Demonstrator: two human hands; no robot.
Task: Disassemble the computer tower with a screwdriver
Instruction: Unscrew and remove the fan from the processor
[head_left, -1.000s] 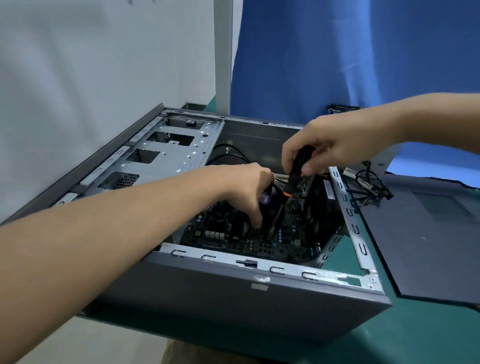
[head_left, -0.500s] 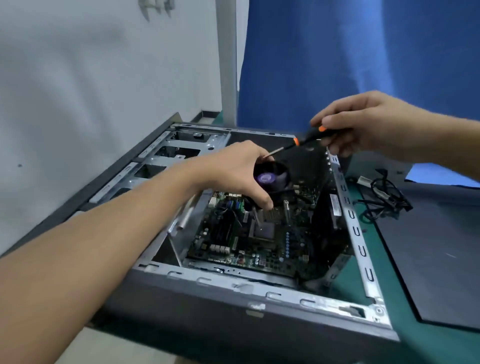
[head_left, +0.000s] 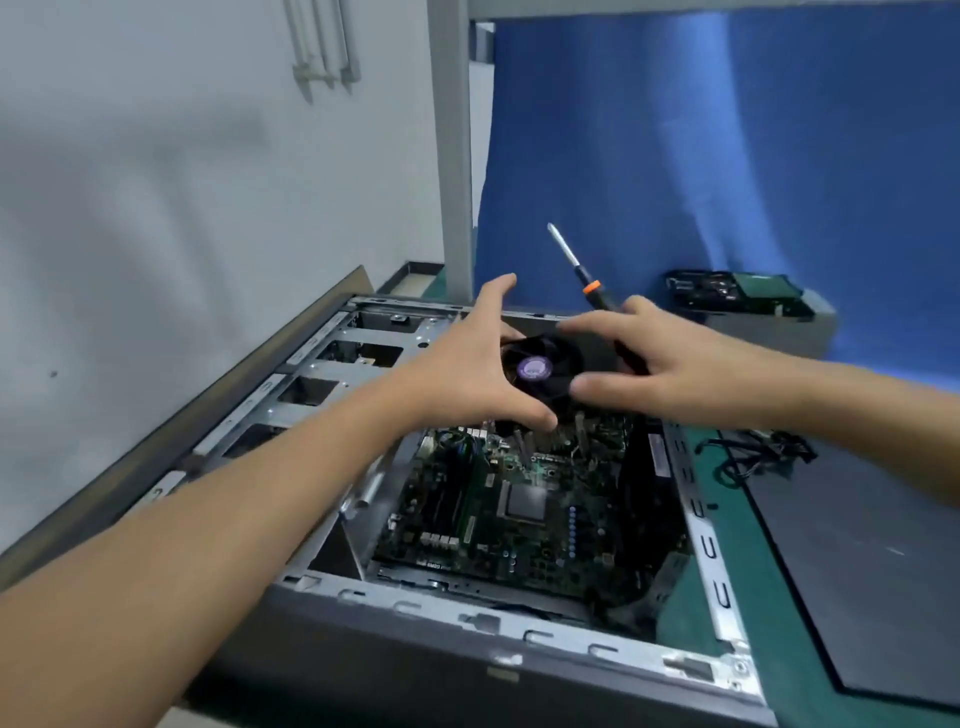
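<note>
Head view: holding fan (head_left: 537, 370) above board (head_left: 457, 525), left hand (head_left: 467, 382) gripping it wide, right hand (head_left: 675, 374) pinching it, screwdriver (head_left: 592, 288) tucked under fingers; next, probably checking for a cable, then setting fan aside.

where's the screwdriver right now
Head view, right of centre: the screwdriver is gripped in the right hand, tip pointing up against the blue backdrop, just right of the fan.
</note>
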